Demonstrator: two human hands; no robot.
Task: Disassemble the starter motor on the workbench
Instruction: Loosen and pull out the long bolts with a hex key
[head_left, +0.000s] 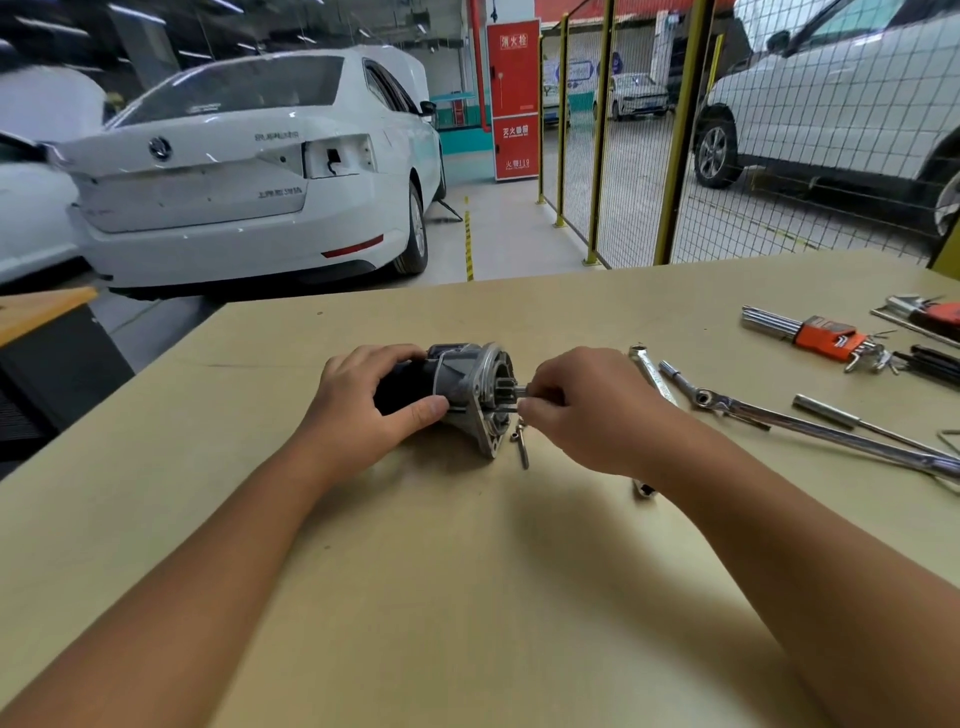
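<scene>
On the workbench (467, 571), left hand (363, 402) grips starter motor (457, 389); right hand (587, 410) fingers pinch a bolt (524, 393)

The starter motor (457, 395) lies on its side on the tabletop (467, 545). The left hand (363, 410) holds its dark body, fingers curled over it and thumb in front. The right hand (587, 410) pinches a thin rod (522, 397) at the open metal end of the motor. A loose bolt (521, 447) lies just beside the motor. To the right lie a ratchet wrench (810, 428) and a set of hex keys (815, 338). Behind the tabletop stands a white car (249, 171).
</scene>
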